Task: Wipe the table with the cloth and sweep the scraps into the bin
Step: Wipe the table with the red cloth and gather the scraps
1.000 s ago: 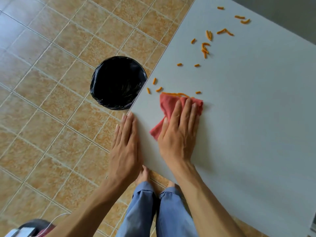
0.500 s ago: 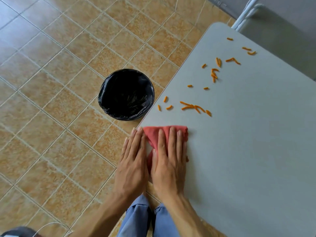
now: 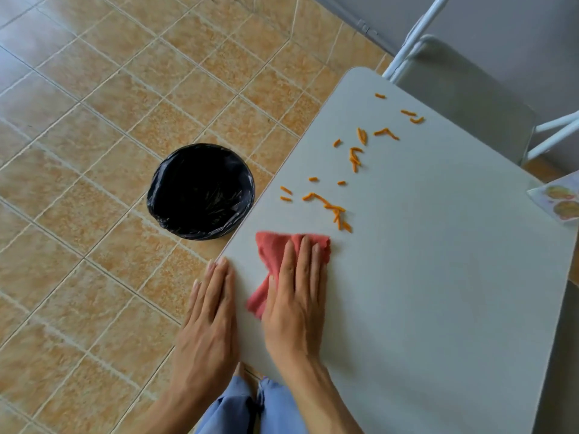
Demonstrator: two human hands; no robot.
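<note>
On the tiled floor (image 3: pixel 94 151) at the left stands the bin (image 3: pixel 200 192), round, lined with a black bag, its mouth facing up, set just beside the left edge of the grey bench (image 3: pixel 438 292).

The left hand (image 3: pixel 208 327) lies flat along that bench edge, fingers straight and together, pointing away from the person toward the bin; its grip is spread flat and holds nothing.

Just to its right, the right hand (image 3: pixel 296 302) presses palm-down on the red cloth (image 3: pixel 279 255), fingers extended and close together; the grip is flat, pinning the cloth to the bench rather than closing round it. The cloth is bunched, its long axis running from a narrow tail near the thumb up and away to a wider end beyond the fingertips, close to the bench's left edge.

Past the cloth, the orange scraps (image 3: pixel 336 211) lie scattered in a loose band that runs from near the bench edge by the bin out toward the far right corner. The nearest ones sit just beyond the cloth, apart from it.

At the far right, a chair (image 3: pixel 463 98) stands against the bench's far end, and a printed sheet (image 3: pixel 560 202) lies at the right edge.
</note>
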